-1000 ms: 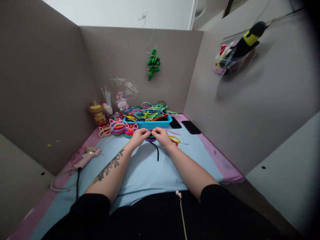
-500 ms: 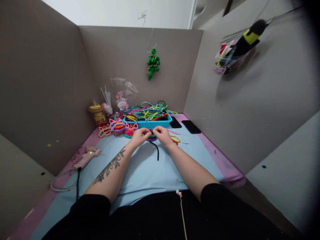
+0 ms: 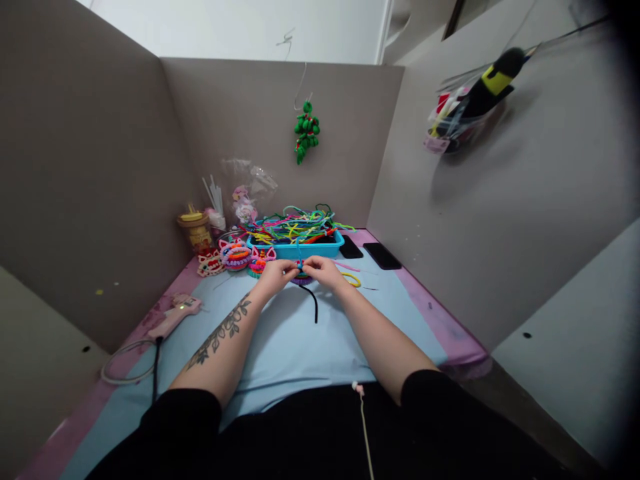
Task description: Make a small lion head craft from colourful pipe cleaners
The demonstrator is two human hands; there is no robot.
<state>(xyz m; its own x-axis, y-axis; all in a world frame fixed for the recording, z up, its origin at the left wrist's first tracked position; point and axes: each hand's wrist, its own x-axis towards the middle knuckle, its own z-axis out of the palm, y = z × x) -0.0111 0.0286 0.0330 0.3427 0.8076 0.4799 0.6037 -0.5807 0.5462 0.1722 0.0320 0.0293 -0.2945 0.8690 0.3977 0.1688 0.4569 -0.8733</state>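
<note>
Over the middle of the blue-covered table, my left hand (image 3: 274, 275) and my right hand (image 3: 324, 271) meet with fingertips pinched on a small pipe-cleaner figure (image 3: 301, 280). Its lower part looks purple; most of it is hidden by the fingers. From between the fingertips a blue pipe cleaner (image 3: 299, 251) stands up. A black pipe cleaner (image 3: 315, 307) curves down below the hands; whether it joins the figure I cannot tell. Just right of my right hand lies a yellow pipe-cleaner loop (image 3: 353, 280).
Behind the hands, a blue tray (image 3: 295, 251) holds many coloured pipe cleaners. Several fuzzy animal-like figures (image 3: 235, 254), a cup (image 3: 195, 230) and a corded pink glue gun (image 3: 176, 316) stand or lie left. Two dark phones (image 3: 382, 255) (image 3: 351, 247) lie right. Grey partitions (image 3: 280, 133) enclose the table.
My fingertips have drawn slightly closer together on the figure. The blue pipe cleaner between them now rises more upright. The black pipe cleaner lies almost as before.
</note>
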